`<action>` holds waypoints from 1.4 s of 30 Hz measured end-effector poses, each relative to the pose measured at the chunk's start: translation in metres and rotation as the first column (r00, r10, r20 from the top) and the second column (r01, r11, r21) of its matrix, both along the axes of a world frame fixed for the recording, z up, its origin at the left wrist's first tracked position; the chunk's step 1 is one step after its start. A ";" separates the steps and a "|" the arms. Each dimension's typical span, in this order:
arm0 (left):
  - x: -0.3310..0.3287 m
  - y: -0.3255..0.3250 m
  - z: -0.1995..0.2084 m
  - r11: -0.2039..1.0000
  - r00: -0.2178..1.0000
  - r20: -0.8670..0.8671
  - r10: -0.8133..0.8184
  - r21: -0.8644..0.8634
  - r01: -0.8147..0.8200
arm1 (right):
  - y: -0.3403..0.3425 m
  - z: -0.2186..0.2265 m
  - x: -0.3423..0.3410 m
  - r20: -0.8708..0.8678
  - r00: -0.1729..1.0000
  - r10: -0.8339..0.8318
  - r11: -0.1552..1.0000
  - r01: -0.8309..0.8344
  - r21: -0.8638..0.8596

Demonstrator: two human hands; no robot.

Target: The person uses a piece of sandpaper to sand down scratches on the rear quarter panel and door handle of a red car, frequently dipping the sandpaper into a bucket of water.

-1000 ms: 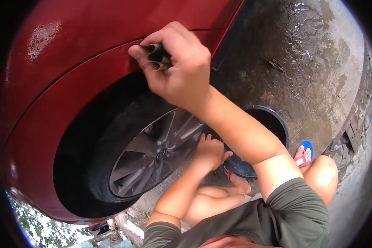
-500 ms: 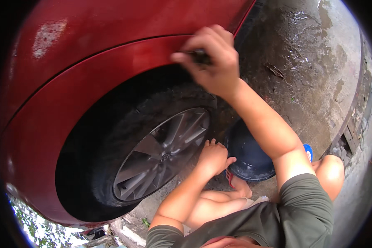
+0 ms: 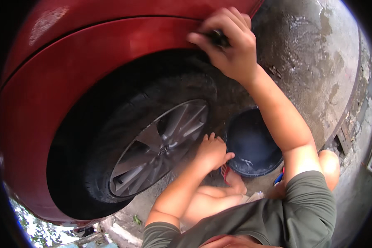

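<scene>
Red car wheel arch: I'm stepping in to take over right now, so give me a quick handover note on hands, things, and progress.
Right hand: fingers closed on a small dark object, pressed against the red car body at the top rear edge of the wheel arch.
Left hand: holds nothing, resting low beside the tyre.
Dark bucket stands on the wet concrete, right of the wheel.
Done: cannot tell how much of the panel is covered.
Left: likely the rest of the arch edge and the wheel.

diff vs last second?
Right hand, gripping a dark object, slid rightward along the red fender's arch edge. Left hand stayed by the tyre; bucket unmoved.
</scene>
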State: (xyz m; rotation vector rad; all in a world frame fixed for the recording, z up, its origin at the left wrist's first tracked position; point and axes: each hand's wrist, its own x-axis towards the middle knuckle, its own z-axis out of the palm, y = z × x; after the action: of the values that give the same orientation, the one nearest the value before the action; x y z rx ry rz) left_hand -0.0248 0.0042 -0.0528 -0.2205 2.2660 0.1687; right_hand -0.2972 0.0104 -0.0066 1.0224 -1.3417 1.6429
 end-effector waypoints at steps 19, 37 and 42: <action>0.003 0.006 0.002 0.999 0.999 -0.010 0.034 -0.010 -0.035 | 0.021 0.037 0.005 -0.082 0.997 -0.002 0.988 0.015 0.155; 0.015 0.004 -0.014 1.000 0.999 -0.041 -0.003 -0.023 0.002 | 0.000 0.090 0.022 -0.344 0.937 0.068 0.997 -0.053 0.053; 0.005 0.009 -0.013 0.999 0.998 -0.059 -0.020 -0.030 0.019 | -0.006 0.113 0.029 -0.412 0.909 0.070 0.995 -0.091 -0.032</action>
State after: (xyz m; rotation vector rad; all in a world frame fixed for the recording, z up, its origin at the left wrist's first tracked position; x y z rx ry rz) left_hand -0.0200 0.0129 -0.0658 -0.2113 2.3297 0.1336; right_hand -0.2677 0.0041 0.1067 1.3214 -0.9833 1.4077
